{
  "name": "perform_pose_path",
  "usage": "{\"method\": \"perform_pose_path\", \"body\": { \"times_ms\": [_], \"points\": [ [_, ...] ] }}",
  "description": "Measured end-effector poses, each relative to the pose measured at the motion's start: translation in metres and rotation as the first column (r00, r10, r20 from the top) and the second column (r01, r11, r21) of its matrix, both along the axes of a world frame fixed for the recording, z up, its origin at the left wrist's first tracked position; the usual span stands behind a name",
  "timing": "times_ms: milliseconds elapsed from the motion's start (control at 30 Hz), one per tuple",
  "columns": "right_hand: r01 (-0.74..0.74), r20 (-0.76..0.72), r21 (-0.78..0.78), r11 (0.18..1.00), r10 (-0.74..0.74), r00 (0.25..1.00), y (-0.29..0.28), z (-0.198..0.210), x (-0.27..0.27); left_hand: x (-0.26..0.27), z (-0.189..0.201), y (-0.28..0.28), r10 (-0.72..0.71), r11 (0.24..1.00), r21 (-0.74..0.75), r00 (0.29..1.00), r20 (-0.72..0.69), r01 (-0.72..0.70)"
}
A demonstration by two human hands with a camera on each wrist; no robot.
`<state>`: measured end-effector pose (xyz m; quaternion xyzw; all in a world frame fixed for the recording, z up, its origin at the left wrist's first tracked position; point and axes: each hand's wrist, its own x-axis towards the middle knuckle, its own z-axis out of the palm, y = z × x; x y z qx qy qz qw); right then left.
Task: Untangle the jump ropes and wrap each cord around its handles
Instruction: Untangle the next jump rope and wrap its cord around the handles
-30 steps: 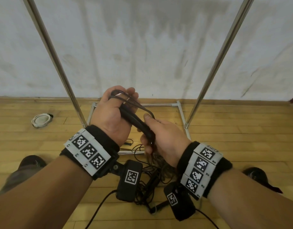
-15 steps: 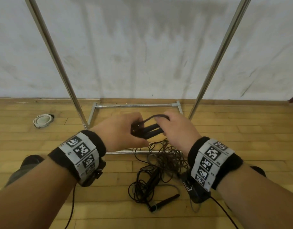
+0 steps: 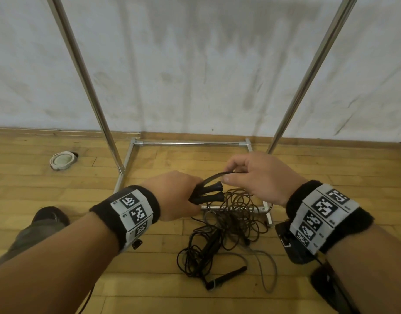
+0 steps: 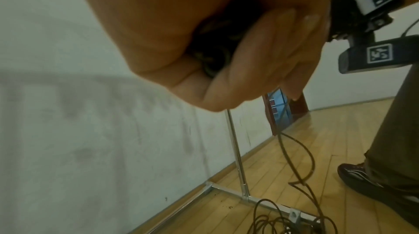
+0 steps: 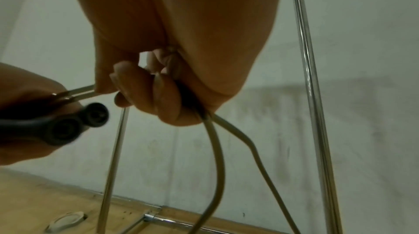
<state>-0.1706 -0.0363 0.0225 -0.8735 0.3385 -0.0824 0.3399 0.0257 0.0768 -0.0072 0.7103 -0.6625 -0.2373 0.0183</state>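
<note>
Head view first: your left hand [image 3: 176, 196] is curled round the pair of black handles [image 3: 209, 194], held side by side, butts pointing right. Your right hand [image 3: 256, 177] pinches the cord [image 3: 214, 177] just beyond them, thumb against fingertips — the right wrist view shows two strands trailing down from that grip. Below, the tangled ropes [image 3: 226, 230] lie heaped on the wooden floor [image 3: 59, 193], one loose handle [image 3: 227, 277] at the near edge. Keep those handles clamped parallel, lay each turn snug beside the last, and feed slack slowly — the pile looks likely to snag.
</note>
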Motion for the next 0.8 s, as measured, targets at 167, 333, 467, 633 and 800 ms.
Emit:
{"method": "perform_pose_path", "body": {
  "times_ms": [167, 333, 467, 633, 800],
  "points": [
    [-0.012, 0.088, 0.099, 0.995, 0.003, 0.996, -0.010, -0.013, 0.002, -0.003, 0.004, 0.000, -0.001, 0.996, -0.087, 0.992, -0.126, -0.010],
    [0.012, 0.016, 0.187, 0.982, -0.015, 1.000, -0.010, -0.033, 0.007, -0.003, 0.004, -0.001, 0.051, 0.989, -0.129, 0.991, -0.121, -0.067],
    [0.008, -0.012, 0.039, 0.999, -0.008, 1.000, -0.011, -0.032, 0.010, 0.000, 0.003, -0.003, 0.096, 0.986, -0.131, 0.992, -0.086, -0.107],
    [0.014, 0.065, -0.057, 0.998, -0.010, 0.998, -0.013, -0.023, 0.007, 0.001, 0.000, -0.005, 0.085, 0.992, -0.089, 0.996, -0.042, -0.088],
    [0.000, 0.090, -0.016, 1.000, 0.001, 0.996, -0.014, -0.019, 0.005, 0.008, -0.002, -0.007, 0.194, 0.973, -0.090, 0.968, -0.162, -0.211]
  ]
}}
